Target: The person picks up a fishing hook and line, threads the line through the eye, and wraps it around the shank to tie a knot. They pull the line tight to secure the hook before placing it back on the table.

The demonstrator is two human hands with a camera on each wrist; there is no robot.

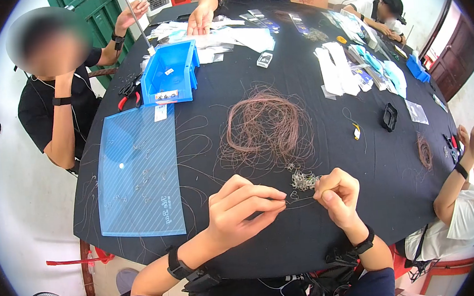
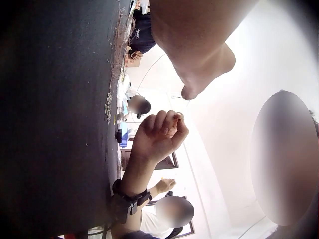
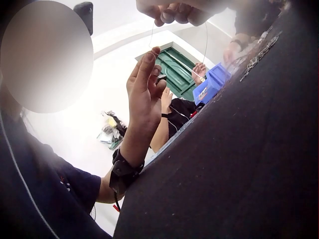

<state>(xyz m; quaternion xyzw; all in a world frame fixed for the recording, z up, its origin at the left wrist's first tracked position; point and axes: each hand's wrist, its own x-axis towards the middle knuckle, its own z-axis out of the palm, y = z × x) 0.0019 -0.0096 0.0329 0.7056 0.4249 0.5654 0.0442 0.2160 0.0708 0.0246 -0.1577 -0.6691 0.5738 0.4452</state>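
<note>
My left hand (image 1: 242,209) pinches a thin fishing line (image 1: 301,206) between thumb and fingertips, and the line sags in a shallow arc toward the right. At its other end my right hand (image 1: 338,195) grips it, fingers curled and thumb pressed over. In the right wrist view the line rises from the left hand (image 3: 142,97) toward the right hand (image 3: 177,12), both held above the table; a small dark thing shows among the left fingers. Just behind the hands lies a heap of small metal hooks (image 1: 304,180). The left wrist view shows the right hand (image 2: 157,134) in a pinch.
A large loose coil of brown line (image 1: 266,125) spreads beyond the hooks. On the left lie a blue file bag (image 1: 141,207) with loose hooks and lines on it, a blue bin (image 1: 171,69) and pliers (image 1: 129,98). A small black tray (image 1: 389,116) sits right. Several people work around the table.
</note>
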